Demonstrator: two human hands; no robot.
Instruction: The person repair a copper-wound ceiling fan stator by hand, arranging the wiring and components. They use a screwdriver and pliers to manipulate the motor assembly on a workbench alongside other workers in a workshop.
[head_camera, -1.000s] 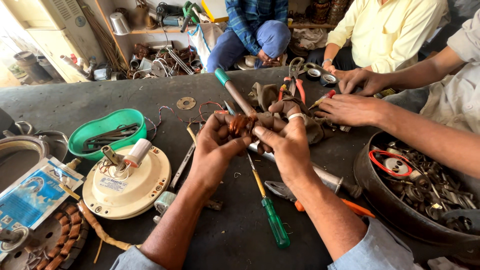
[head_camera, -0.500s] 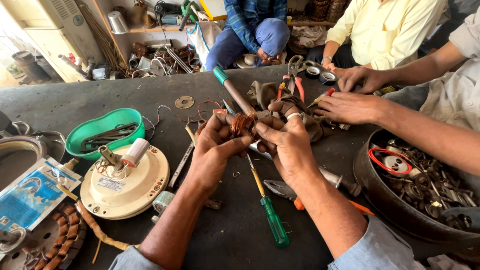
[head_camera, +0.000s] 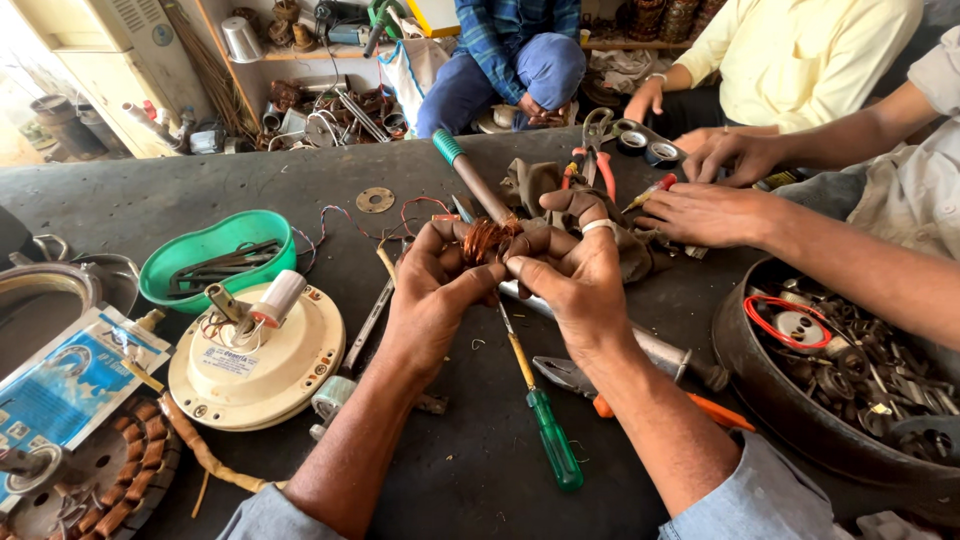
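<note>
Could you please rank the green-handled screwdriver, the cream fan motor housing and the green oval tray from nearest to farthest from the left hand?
From the left hand:
1. Green-handled screwdriver, lower right.
2. Cream fan motor housing, left.
3. Green oval tray, far left.

Copper wire coil (head_camera: 487, 240): small tangled bundle of reddish-brown enamelled winding, loops loose and frayed, held up off the dark table at centre, pinched between fingertips from both sides. Mostly covered by fingers; only its top and middle strands show.
</note>
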